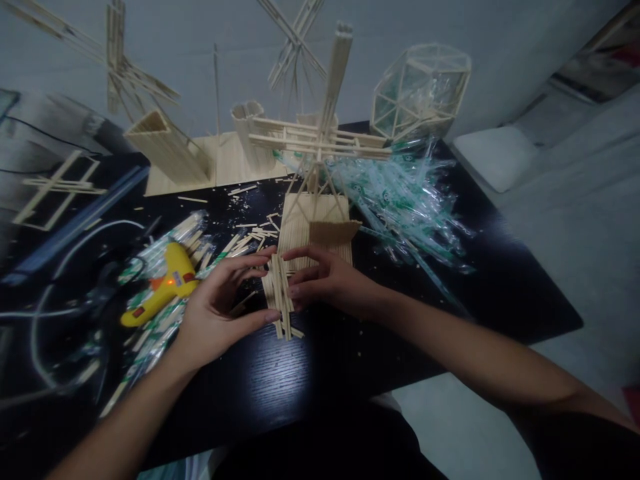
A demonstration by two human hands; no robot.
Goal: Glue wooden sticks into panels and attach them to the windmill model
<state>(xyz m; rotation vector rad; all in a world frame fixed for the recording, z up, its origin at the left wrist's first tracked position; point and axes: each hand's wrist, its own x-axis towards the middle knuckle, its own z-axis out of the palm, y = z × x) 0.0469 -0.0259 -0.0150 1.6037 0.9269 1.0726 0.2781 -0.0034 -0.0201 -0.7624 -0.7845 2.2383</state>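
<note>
Between my two hands is a small bundle of short wooden sticks (281, 300), roughly upright in the view, above the near part of the dark table. My left hand (220, 300) grips its left side, thumb at the lower end and index finger at the top. On the other side, my right hand (335, 280) has its fingers curled, with thumb and fingertips against the sticks. Just behind them lies a flat wooden-stick base (295, 223) carrying a stick windmill model (320, 143) with crossed blades.
A yellow glue gun (175, 277), its orange light on, lies left on bagged sticks (150, 340). Clear plastic wrappers (400, 193) are heaped right. Behind stand a stick-walled box (167, 153), a second windmill (117, 60) and a polygonal frame (423, 93). Loose stick pieces (257, 233) litter the dark table (400, 333).
</note>
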